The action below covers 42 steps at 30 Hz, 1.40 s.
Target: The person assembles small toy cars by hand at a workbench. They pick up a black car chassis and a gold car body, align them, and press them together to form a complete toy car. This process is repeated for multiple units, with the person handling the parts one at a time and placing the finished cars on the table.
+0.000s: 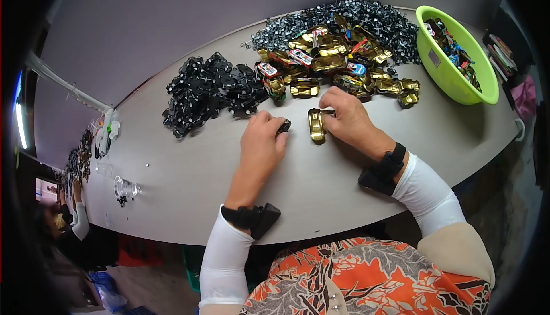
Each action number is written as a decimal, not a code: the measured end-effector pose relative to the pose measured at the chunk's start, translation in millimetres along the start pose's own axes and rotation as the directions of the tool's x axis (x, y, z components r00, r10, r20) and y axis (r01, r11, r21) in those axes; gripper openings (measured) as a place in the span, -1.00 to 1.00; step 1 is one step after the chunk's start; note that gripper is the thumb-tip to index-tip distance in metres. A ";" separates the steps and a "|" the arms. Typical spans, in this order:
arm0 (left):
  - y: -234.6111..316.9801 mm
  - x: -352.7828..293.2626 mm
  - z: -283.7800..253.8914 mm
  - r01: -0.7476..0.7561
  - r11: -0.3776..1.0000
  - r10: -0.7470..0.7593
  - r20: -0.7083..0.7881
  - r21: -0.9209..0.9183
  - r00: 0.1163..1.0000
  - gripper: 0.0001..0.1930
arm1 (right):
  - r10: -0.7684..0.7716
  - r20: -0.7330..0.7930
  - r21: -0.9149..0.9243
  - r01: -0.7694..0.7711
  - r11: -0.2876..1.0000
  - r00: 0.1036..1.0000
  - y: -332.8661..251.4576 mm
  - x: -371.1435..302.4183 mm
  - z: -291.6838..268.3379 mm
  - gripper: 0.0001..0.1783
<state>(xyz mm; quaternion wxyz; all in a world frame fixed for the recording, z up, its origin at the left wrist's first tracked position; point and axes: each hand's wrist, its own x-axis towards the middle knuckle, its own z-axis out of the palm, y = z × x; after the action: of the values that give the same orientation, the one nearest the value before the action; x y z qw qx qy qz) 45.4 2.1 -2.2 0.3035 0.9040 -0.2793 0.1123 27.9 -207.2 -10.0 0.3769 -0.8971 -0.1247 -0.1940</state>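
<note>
My left hand [260, 142] is closed in a pinch on a small black toy car base [285, 126], most of which the fingers hide. To its right, a shiny gold toy car body [316, 132] lies on the table. My right hand [352, 121] has its fingers bent at the right side of that gold body, gripping it near the upper end. Just beyond both hands is a heap of gold and printed toy car bodies [329, 63]. Up and left of my left hand lies a pile of black toy car bases [209, 89].
Behind the car bodies spreads a heap of small dark and silvery parts [355, 14]. A lime-green basin [487, 83] with colourful toy cars stands at the right. At the left are a clear plastic cup [127, 188] and another person's sleeved arm [80, 220] by further heaps.
</note>
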 end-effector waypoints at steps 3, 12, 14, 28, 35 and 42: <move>1.4 -7.7 -2.0 0.196 0.881 -0.222 -0.012 -0.431 0.975 -0.84 | 0.061 0.008 -0.055 -0.060 0.997 0.998 2.0 -1.5 2.4 -0.82; -8.5 -12.9 -12.0 0.561 -0.005 -0.337 0.530 -0.828 0.779 -0.81 | 0.017 -0.034 -0.061 -0.019 0.998 0.999 -9.5 -4.5 14.8 -0.74; -2.3 -12.7 -10.3 0.562 -0.059 -0.331 0.547 -0.825 0.769 -0.83 | -0.038 -0.052 -0.108 0.032 0.994 0.998 -24.4 -6.9 12.5 -0.77; -0.1 -20.4 3.1 0.401 0.011 -0.352 0.371 -0.916 0.859 -0.87 | 0.284 0.424 0.694 -0.510 0.508 0.860 -46.5 -18.5 4.7 -0.74; 3.2 -21.9 9.5 0.417 0.175 -0.339 0.343 -0.892 0.876 -0.83 | 0.245 0.609 0.687 -0.656 0.314 0.755 -40.6 -20.0 5.5 -0.83; 5.1 -19.9 9.9 0.451 -0.066 -0.299 0.449 -0.890 0.842 -0.80 | 0.285 0.567 0.679 -0.634 0.369 0.773 -38.3 -12.9 3.1 -0.80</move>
<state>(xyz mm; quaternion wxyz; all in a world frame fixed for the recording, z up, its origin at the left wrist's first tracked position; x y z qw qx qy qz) 26.5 1.3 -15.0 0.8331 0.4938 -0.0344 -0.2469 3.0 -179.8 6.3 0.7714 -0.6123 -0.0072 0.1730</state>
